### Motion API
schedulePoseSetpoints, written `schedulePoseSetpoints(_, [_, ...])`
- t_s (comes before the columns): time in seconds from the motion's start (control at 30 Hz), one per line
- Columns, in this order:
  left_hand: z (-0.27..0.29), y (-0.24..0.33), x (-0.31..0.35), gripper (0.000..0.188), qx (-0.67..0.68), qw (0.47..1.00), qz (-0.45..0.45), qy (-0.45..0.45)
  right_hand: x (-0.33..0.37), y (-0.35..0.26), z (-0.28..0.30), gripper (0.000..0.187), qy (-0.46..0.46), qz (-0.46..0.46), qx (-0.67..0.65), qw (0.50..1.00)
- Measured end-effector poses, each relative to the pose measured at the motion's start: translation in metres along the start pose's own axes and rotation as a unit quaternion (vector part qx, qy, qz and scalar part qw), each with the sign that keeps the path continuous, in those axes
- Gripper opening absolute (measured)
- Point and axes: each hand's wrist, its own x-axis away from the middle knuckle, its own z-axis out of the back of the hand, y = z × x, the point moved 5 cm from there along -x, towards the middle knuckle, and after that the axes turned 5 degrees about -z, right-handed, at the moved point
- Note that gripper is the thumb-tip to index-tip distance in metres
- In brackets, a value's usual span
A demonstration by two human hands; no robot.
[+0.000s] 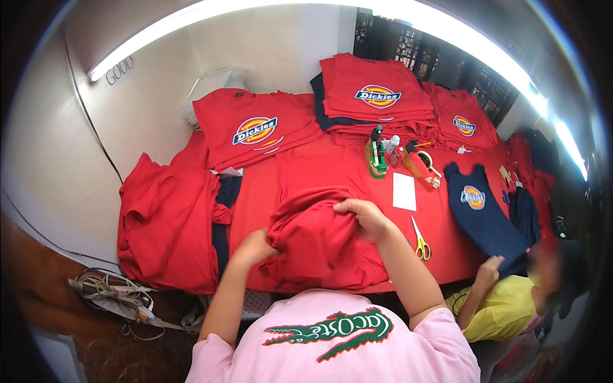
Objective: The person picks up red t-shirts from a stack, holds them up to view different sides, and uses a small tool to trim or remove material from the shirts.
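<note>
A red shirt is bunched up in front of me on the red-covered table, its far part lying flat. My right hand pinches the upper right fold of the cloth. On the other side, my left hand is closed on the shirt's left edge, its fingertips partly hidden in the fabric. Yellow-handled scissors lie to the right of my right forearm, below a white sheet of paper.
Piles of red shirts stand at the left, back left and back centre. A green tape dispenser and a red one sit mid-table. At right, a co-worker in yellow handles a navy shirt. Coiled cables lie lower left.
</note>
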Motion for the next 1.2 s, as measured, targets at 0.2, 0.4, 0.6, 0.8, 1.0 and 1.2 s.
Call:
schedulePoseSetpoints(0.2, [-0.082,-0.031,-0.017,0.045,0.421,0.903,0.085,-0.004,-0.001,-0.004,-0.075,0.017,-0.089,0.143,0.119,0.979])
schedulePoseSetpoints(0.4, [0.000,-0.082,-0.015,0.041,0.622,0.778,0.070,0.057,0.046,-0.044,-0.062,0.056,0.088,0.125,0.458,0.876])
schedulePoseSetpoints(0.6, [0.008,0.013,0.001,0.034,0.702,0.690,-0.161,-0.070,0.024,-0.009,-0.022,0.053,0.129,0.144,0.207,0.959])
schedulePoseSetpoints(0.8, [-0.040,0.069,-0.013,0.064,0.508,0.857,-0.074,-0.052,0.026,-0.013,-0.058,0.046,0.047,0.206,0.045,0.976])
schedulePoseSetpoints(1.0, [-0.054,-0.024,-0.025,0.058,0.487,0.873,0.020,0.002,0.087,-0.063,-0.061,0.062,-0.177,0.297,-0.149,0.927])
schedulePoseSetpoints(1.2, [-0.199,-0.065,-0.052,0.052,0.461,0.866,0.019,-0.192,0.063,-0.021,-0.107,0.060,-0.306,0.239,-0.240,0.890])
